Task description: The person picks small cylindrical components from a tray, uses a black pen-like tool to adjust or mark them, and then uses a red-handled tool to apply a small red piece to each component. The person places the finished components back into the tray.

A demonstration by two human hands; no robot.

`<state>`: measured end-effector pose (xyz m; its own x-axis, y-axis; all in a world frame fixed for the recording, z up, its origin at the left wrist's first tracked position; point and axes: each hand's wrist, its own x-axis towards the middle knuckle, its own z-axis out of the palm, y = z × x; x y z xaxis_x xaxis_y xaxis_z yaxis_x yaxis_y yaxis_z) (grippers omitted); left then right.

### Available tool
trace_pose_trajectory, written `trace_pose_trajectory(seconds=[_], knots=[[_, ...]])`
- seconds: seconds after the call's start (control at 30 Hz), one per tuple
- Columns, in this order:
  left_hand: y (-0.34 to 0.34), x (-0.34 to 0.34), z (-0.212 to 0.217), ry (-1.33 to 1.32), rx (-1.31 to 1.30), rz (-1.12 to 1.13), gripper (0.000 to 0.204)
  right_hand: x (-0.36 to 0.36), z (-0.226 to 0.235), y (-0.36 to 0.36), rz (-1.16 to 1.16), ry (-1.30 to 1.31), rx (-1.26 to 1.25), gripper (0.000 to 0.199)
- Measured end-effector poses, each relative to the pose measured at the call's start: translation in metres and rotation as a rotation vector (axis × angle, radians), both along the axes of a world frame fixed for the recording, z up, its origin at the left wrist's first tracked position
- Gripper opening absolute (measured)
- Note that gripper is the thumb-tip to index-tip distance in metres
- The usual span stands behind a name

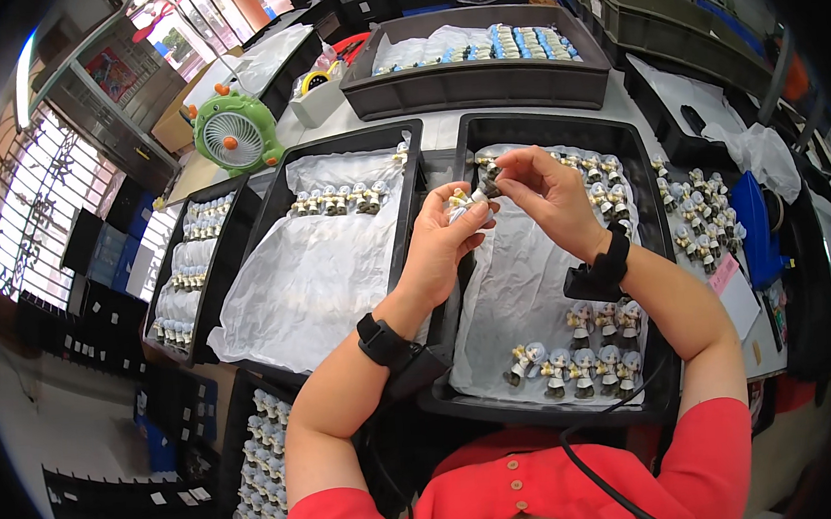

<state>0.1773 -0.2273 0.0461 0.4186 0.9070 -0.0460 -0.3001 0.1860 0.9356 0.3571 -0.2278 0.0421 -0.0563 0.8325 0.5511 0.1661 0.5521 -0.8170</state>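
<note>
Hands together over black tray (639, 151): left hand (438, 244) grips small figurine (464, 202), right hand (544, 190) pinches its top.

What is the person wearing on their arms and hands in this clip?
Both hands are bare: left hand, right hand. Each wrist carries a black strap with a small black box. A black cable runs over the red short-sleeved top.

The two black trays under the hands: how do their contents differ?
The left tray has one short row of figurines at its far end, its white liner mostly bare. The right tray has figurines along the far edge and a cluster at the near right. Both are black, paper-lined, and hold the same small figurines; the left hand and right hand hold one figurine.
</note>
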Motion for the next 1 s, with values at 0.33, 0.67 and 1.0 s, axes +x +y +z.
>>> trace_pose_trajectory(seconds=[0.33,0.67,1.0], knots=[[0.001,0.001,-0.007,0.115,0.006,-0.042,0.034,0.000,-0.011,0.006,0.053,0.070,-0.172,0.019],[0.002,0.004,-0.010,-0.046,0.067,0.098,0.025,0.018,-0.006,0.019,0.051,0.157,-0.221,0.019],[0.005,0.002,-0.010,-0.076,0.100,0.143,0.029,0.011,-0.012,0.013,0.094,0.059,-0.286,0.017]])
